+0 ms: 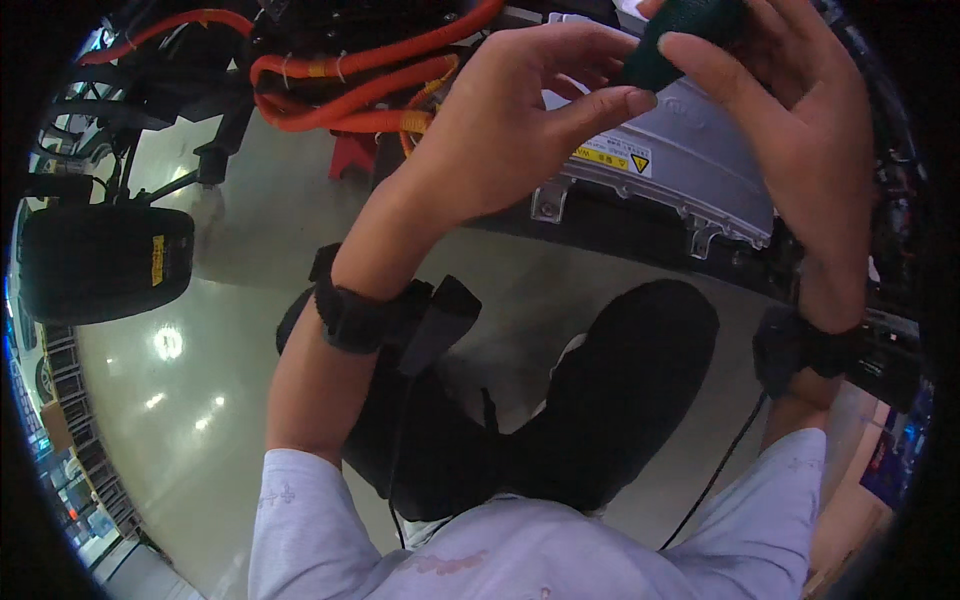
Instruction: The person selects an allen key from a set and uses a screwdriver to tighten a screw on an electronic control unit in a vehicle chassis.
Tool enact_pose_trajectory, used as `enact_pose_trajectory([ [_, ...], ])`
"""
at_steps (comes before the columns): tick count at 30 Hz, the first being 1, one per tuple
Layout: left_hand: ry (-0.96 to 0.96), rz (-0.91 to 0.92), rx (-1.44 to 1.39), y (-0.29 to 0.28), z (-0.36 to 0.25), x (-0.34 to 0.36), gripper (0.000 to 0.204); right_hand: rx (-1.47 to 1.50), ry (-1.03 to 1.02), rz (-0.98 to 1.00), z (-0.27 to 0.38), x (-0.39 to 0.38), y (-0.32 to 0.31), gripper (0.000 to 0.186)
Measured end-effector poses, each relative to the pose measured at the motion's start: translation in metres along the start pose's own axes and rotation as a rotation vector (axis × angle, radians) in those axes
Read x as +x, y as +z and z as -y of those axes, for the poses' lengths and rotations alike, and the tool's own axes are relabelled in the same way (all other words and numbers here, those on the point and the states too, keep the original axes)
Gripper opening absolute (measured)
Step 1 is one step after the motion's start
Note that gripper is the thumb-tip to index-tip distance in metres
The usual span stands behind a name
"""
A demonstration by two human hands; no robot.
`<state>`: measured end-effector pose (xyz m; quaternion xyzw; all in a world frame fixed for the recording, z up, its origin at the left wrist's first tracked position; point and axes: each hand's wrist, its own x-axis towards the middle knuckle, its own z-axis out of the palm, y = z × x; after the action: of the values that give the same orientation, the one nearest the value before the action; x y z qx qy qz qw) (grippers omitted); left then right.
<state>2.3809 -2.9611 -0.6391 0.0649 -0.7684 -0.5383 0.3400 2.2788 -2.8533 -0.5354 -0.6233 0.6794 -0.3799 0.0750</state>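
Note:
A dark green object (690,38) with a smooth, rounded body is held up near the top edge of the picture; its upper part is cut off, so its kind does not show. My right hand (795,110) grips it from the right, thumb along its near side. From the left, my left hand (515,120) closes on its lower end, with the thumb in front and the fingers partly behind. Below and beyond both hands lies a silver metal housing (690,165) with ribs, mounting lugs and a yellow warning label (615,158).
Thick orange cables (340,115) loop at the upper left over a dark frame. A black tyre (105,262) stands at the far left above the pale, glossy floor (240,370). A red stand (352,155) is under the cables. Black straps with cords circle both my forearms.

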Motion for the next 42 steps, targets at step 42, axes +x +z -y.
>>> enact_pose_trajectory([
  [42,0.230,-0.574,0.338,0.152,-0.006,0.001,0.041,0.002,0.001,-0.279,-0.104,-0.081,-0.054,0.044],
])
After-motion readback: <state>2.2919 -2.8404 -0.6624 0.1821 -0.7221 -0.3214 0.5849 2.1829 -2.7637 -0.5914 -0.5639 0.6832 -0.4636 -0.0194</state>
